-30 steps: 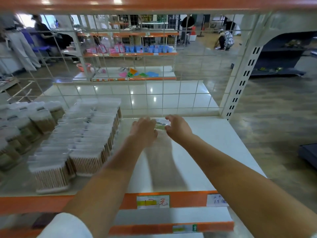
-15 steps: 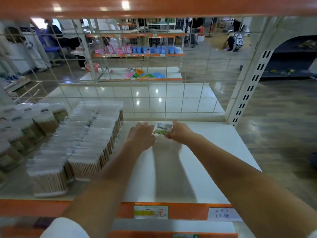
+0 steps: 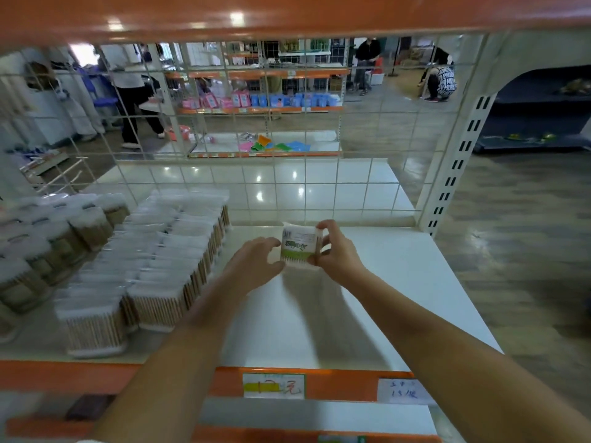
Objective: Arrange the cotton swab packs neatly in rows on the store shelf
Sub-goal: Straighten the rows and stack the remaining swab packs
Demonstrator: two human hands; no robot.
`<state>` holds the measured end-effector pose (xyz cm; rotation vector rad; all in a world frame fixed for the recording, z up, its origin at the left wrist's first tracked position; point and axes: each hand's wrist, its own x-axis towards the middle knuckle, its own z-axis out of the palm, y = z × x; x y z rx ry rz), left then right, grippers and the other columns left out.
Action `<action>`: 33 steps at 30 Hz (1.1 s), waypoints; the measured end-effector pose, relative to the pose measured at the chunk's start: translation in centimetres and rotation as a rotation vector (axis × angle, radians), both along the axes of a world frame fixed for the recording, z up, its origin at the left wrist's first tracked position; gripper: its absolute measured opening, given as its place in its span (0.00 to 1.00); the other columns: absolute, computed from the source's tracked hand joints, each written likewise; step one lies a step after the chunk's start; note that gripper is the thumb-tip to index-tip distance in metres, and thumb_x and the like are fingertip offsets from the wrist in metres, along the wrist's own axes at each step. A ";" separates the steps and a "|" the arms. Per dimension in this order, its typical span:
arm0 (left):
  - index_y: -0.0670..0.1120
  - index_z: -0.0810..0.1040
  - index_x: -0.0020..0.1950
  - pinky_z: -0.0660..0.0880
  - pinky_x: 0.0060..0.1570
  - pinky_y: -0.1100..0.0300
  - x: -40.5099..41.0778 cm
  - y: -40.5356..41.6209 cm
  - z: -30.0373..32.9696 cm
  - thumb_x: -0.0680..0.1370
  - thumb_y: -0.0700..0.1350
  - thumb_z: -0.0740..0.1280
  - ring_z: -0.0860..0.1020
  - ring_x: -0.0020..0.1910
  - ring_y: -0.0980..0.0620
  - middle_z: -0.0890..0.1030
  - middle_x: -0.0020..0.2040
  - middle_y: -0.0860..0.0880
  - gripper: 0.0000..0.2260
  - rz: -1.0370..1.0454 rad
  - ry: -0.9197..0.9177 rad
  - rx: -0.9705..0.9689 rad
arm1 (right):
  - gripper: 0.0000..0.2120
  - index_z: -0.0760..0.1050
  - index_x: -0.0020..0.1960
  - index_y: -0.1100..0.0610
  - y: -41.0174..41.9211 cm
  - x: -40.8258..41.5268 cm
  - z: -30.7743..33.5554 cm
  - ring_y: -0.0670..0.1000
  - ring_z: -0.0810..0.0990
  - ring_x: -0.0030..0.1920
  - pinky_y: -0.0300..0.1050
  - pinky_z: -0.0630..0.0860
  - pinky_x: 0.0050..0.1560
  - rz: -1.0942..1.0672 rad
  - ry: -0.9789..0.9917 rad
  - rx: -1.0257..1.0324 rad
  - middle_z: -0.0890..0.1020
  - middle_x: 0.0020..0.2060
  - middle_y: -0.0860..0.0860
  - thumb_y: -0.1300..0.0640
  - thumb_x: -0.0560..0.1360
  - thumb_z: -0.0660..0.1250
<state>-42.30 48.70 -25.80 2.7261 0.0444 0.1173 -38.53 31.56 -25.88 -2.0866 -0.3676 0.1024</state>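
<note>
**One cotton swab pack held near the back of a store shelf, ready to start a new row**

Head camera, looking forward and down into the shelf: both arms reach in over the orange front rail. The right hand grips a cotton swab pack by its right edge, fingers curled over the top corner and thumb lower down. The left hand rests its relaxed, loosely spread fingers against the pack's left side, steadying rather than clasping it. The pack sits near the back of the white shelf, just in front of the wire grid backing; whether its base touches the shelf cannot be told.

The pack's printed face is turned toward the camera, its green band lowest, so the swabs inside appear to run up and down: the long axis looks upright, tilted slightly back.

To the left stand the rows of packs already placed, running front to back, apart from the held pack.

The step in hand appears to be placing this pack at the head of a new row. The next move likely calls for setting it down square and close beside the existing rows.
</note>
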 end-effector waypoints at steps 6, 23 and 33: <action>0.46 0.69 0.67 0.76 0.50 0.56 -2.1 -1.3 0.3 0.71 0.45 0.73 0.78 0.50 0.52 0.79 0.51 0.49 0.26 -0.037 -0.003 -0.552 | 0.25 0.65 0.55 0.47 -2.7 -2.2 1.6 0.50 0.80 0.41 0.41 0.80 0.36 0.043 -0.017 0.156 0.75 0.46 0.52 0.72 0.70 0.68; 0.53 0.75 0.52 0.78 0.43 0.62 -4.2 -5.6 2.3 0.67 0.33 0.72 0.81 0.45 0.55 0.84 0.44 0.53 0.21 -0.129 -0.136 -1.117 | 0.27 0.64 0.58 0.48 -5.7 -4.7 4.0 0.52 0.81 0.42 0.45 0.80 0.42 0.098 -0.079 0.264 0.77 0.48 0.51 0.69 0.69 0.70; 0.56 0.76 0.53 0.77 0.47 0.54 -3.3 -4.8 4.7 0.54 0.46 0.76 0.79 0.42 0.50 0.79 0.36 0.54 0.28 -0.130 -0.095 -1.093 | 0.26 0.65 0.64 0.46 -7.2 -5.0 4.2 0.44 0.75 0.57 0.40 0.71 0.57 0.087 -0.067 0.226 0.75 0.56 0.45 0.58 0.70 0.72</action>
